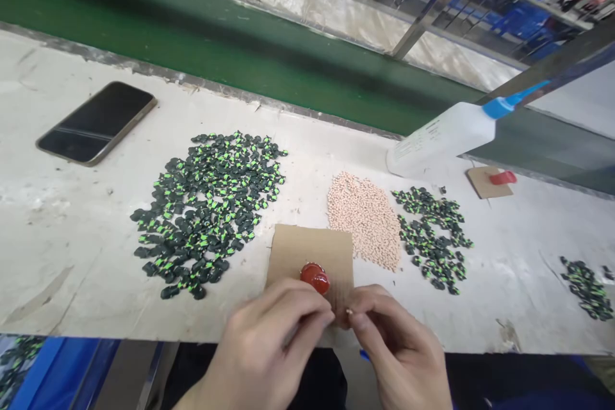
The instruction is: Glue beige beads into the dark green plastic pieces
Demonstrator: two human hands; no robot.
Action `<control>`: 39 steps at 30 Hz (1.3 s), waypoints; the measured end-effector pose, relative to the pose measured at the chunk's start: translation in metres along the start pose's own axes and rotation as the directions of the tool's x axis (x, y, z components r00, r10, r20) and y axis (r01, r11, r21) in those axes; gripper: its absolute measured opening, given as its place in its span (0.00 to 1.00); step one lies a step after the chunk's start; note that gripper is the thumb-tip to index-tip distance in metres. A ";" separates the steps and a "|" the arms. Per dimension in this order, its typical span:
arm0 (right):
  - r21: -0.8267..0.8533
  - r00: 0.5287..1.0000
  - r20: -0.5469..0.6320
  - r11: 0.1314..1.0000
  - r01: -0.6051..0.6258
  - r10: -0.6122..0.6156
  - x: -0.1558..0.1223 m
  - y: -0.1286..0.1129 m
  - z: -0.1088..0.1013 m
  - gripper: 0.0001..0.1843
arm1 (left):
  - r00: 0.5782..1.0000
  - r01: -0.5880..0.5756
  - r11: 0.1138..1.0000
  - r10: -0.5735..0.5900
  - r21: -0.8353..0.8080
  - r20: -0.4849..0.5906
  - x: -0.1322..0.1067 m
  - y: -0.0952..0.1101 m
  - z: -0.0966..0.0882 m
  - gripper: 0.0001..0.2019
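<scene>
My left hand (pixel 269 339) and my right hand (pixel 398 346) meet at the near edge of the white table (pixel 57 237), both with fingers pinched together. A tiny pale piece shows at the right thumb tip; what the left fingers grip is hidden. Just beyond them lies a brown cardboard piece (pixel 298 250) with a red blob (pixel 315 277) on it. A large pile of small black-and-green parts (pixel 206 211) spreads to the left. Behind the cardboard sits a heap of pale pink pellets (pixel 368 218), with a smaller black-and-green pile (pixel 432 234) to its right.
A dark phone (pixel 96 122) lies at the far left. A white bottle with a blue cap (pixel 446 134) lies tilted at the back right, near a small cardboard scrap with a red cap (pixel 494 180). More black-and-green parts (pixel 586 288) sit far right. A green conveyor belt (pixel 216 45) runs behind.
</scene>
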State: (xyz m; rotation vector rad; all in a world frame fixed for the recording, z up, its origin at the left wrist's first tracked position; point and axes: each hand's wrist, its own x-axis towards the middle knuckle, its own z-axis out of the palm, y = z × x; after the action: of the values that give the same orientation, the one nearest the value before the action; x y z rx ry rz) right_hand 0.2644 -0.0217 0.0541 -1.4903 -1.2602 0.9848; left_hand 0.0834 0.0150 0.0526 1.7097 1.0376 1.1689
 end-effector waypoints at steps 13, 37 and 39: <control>-0.453 0.951 0.203 0.838 0.303 -0.235 0.009 0.010 -0.004 0.11 | 0.995 0.081 0.987 -0.072 0.138 -0.066 -0.014 -0.030 -0.008 0.10; 0.220 0.982 0.117 0.960 -0.170 0.148 0.004 -0.015 -0.008 0.04 | 0.775 0.606 0.584 -0.587 -0.540 0.236 -0.004 0.010 -0.005 0.09; 0.249 0.983 0.121 0.955 -0.163 0.137 0.002 -0.016 -0.008 0.05 | 0.708 0.664 0.433 -0.628 -0.610 0.325 -0.001 0.011 0.000 0.06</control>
State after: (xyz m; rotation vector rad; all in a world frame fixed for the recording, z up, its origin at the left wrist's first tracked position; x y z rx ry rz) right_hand 0.2680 -0.0201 0.0718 -1.3597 -1.0536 1.2888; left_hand 0.0853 0.0104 0.0623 0.6015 0.9169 0.8092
